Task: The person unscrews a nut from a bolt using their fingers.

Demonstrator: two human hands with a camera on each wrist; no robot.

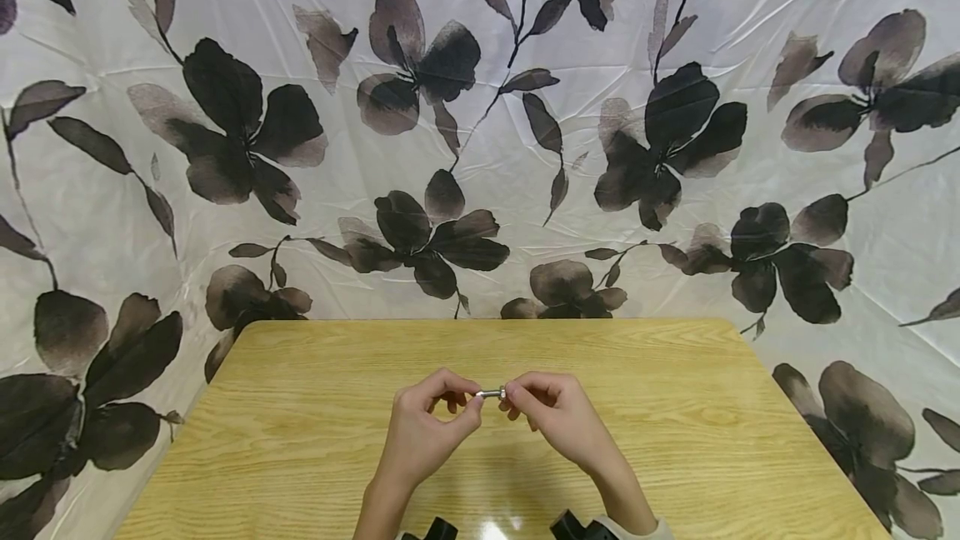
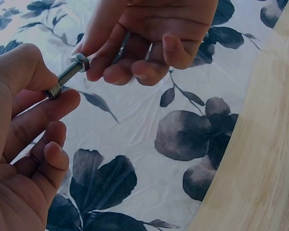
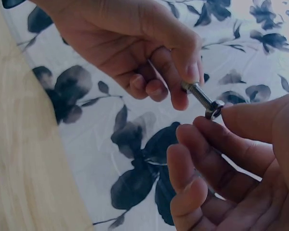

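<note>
Bolt (image 1: 491,393) held between both hands above the table (image 1: 300,448), at 6 o'clock from centre in the head view. Long axis lies 9 to 3, near level: bolt head toward 9, threaded end with nut (image 1: 503,392) toward 3. Left hand (image 1: 429,430) reaches in from 7 o'clock, thumb and finger closed on the bolt head. Right hand (image 1: 558,417), from 5 o'clock, pinches the nut; spare fingers on both loosely curled.

cloth-walled indoor nook: floral drape (image 1: 517,132), wood-grain table (image 1: 300,423)
</note>
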